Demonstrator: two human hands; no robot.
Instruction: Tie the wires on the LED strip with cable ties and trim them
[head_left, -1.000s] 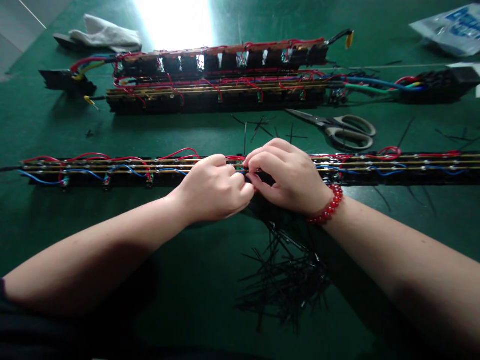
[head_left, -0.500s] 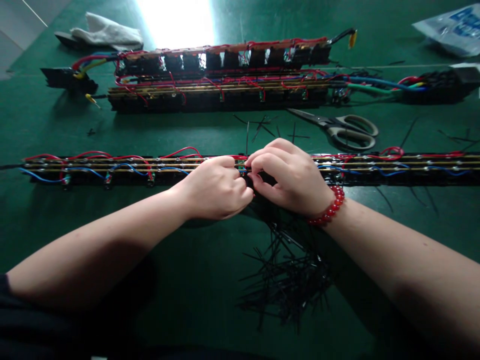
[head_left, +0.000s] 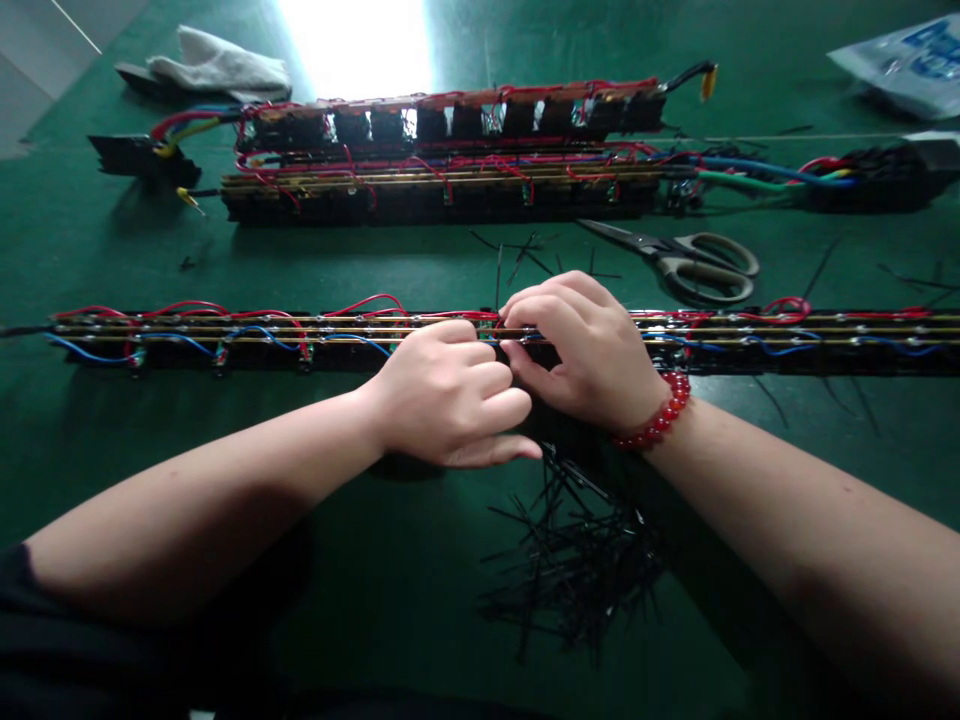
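A long black strip [head_left: 176, 350] with brass-coloured rods and red and blue wires lies across the green table. My left hand [head_left: 454, 395] is over its middle, fingers curled and the little finger stretched out to the right; its thumb and whatever it may grip are hidden. Beside it, my right hand [head_left: 585, 335], wearing a red bead bracelet [head_left: 664, 420], bends thumb and index finger together at the strip's wires. What lies between those fingertips is too small to make out. A thin black cable tie [head_left: 499, 270] sticks up from the strip just beyond the fingertips.
A pile of black cable ties [head_left: 577, 565] lies on the near side. Scissors [head_left: 686, 262] and loose tie ends rest beyond the strip. Farther back are two wired black assemblies [head_left: 442, 205], a whitish cloth [head_left: 221, 65] and a plastic bag [head_left: 911, 65].
My left hand has moved slightly toward me and right, and its little finger has stretched out. My right hand stays at almost the same spot on the strip.
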